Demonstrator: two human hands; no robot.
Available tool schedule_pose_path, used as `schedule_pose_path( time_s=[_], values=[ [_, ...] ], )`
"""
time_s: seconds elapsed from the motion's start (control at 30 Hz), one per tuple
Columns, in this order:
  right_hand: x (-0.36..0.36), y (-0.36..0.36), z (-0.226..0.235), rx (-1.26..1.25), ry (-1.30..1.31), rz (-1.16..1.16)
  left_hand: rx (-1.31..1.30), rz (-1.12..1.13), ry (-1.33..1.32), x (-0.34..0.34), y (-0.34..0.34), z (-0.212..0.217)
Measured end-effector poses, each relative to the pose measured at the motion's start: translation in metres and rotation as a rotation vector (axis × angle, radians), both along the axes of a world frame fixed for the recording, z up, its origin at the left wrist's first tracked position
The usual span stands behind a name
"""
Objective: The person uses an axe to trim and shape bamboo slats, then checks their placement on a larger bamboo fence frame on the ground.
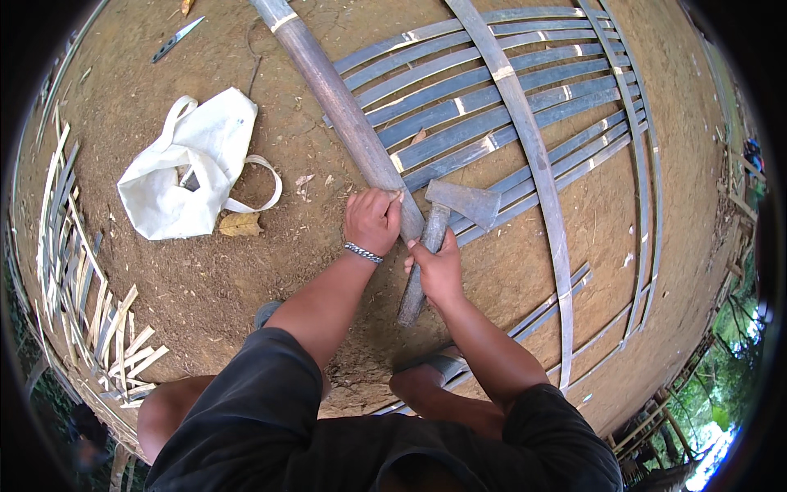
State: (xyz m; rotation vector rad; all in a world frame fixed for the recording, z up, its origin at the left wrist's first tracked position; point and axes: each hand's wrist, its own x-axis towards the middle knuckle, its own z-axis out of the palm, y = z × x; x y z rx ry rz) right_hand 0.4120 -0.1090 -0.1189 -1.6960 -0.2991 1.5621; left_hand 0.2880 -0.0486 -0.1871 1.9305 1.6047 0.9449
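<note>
Left hand (373, 220) clamps bamboo pole (336, 98) end | right hand (438, 266) closed on hatchet (447, 221) handle, blade beside grip | pole unsplit; many split strips (492, 107) beyond.

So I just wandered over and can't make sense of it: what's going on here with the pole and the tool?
A person crouches on bare dirt ground. The left hand grips the near end of a thick bamboo pole that runs away across the ground. The right hand holds a hatchet by its wooden handle, the head right beside the pole's end. Split bamboo strips lie fanned out beyond, with a white bag and a knife to the left.
</note>
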Motion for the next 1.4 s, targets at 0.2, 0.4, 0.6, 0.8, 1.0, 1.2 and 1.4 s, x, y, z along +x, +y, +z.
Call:
schedule_pose_path(
  time_s=[0.2,0.4,0.6,0.8,1.0,1.2,1.4],
  values=[
    [0.000,-0.001,0.000,0.012,-0.003,0.006,0.013,0.003,0.000,0.001,0.001,0.000],
    [0.001,-0.005,-0.006,0.018,-0.006,-0.009,0.001,0.005,0.009,0.001,0.001,0.002],
    [0.002,-0.008,-0.007,0.036,0.007,-0.005,0.011,0.012,0.001,0.002,0.000,-0.001],
    [0.007,-0.012,-0.006,0.043,-0.079,0.102,0.009,0.012,0.001,0.000,0.000,-0.002],
    [0.018,-0.023,0.008,0.359,-0.825,0.613,0.040,0.028,-0.070,0.002,0.002,0.003],
    [0.014,-0.016,0.017,0.306,-0.815,0.773,0.015,0.020,-0.074,0.000,0.002,0.005],
    [0.018,-0.017,0.015,0.449,-0.805,0.709,-0.005,0.016,-0.062,-0.001,0.001,0.005]
  ],
)
